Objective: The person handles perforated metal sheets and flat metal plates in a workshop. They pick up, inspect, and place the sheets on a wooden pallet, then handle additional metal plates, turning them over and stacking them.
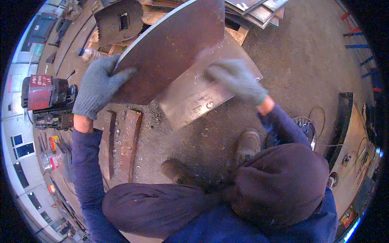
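Note:
My left hand, in a grey knit glove, grips the left edge of a large brown steel plate. The thumb lies on its face and the fingers go behind it. That plate is tilted up and has a bright cut edge. Partly behind it is a lighter grey steel plate with chalk-like marks. Over this lighter plate is my right hand, gloved the same way. Its fingers are smeared by motion, so I cannot tell whether it touches the plate or holds anything.
A red-and-black machine stands at the left. Two rusty steel bars lie near my left foot. More steel plates are stacked at the far side, beside a welding mask and a plastic bottle. A wire-guarded round device sits at the right.

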Action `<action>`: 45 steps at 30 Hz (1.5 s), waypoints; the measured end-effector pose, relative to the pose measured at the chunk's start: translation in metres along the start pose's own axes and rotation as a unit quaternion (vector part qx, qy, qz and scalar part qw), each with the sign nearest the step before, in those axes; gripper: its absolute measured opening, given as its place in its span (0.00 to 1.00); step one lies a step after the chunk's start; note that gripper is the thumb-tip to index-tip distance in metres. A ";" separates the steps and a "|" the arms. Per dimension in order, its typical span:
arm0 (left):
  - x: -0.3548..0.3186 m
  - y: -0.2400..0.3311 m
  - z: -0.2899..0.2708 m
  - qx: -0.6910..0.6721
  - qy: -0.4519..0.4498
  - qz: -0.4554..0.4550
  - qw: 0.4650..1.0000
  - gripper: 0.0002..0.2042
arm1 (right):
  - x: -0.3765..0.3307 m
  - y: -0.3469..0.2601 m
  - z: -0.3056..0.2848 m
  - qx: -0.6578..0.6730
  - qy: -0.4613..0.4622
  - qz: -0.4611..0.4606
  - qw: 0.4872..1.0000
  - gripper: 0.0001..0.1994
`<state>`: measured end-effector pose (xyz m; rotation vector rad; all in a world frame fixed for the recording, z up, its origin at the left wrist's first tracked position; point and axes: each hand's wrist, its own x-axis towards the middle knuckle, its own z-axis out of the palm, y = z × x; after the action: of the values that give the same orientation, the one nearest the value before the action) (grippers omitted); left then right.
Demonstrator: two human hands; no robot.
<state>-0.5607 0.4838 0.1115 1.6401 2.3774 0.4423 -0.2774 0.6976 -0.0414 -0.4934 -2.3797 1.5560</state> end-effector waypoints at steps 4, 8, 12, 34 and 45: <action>0.001 -0.004 0.009 -0.049 0.003 -0.015 0.999 0.22 | 0.077 -0.056 0.045 0.005 -0.275 -0.175 0.945 0.27; -0.014 -0.003 -0.005 0.004 0.010 0.002 1.000 0.20 | 0.096 -0.048 -0.044 -0.255 -0.035 -0.470 0.844 0.25; 0.006 0.009 0.005 0.044 0.007 0.021 0.999 0.17 | 0.036 0.045 -0.149 -0.340 0.417 -0.088 0.838 0.20; -0.040 0.078 0.165 0.081 -0.122 0.266 0.953 0.37 | -0.059 0.030 -0.087 -0.058 0.210 0.248 0.944 0.25; 0.023 -0.091 0.219 0.105 0.198 -0.002 0.975 0.33 | 0.009 0.122 -0.076 -0.339 0.182 0.155 0.910 0.37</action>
<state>-0.5729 0.5018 -0.1261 1.7746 2.7988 0.5830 -0.2388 0.8094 -0.1230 -1.2280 -2.5539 0.5776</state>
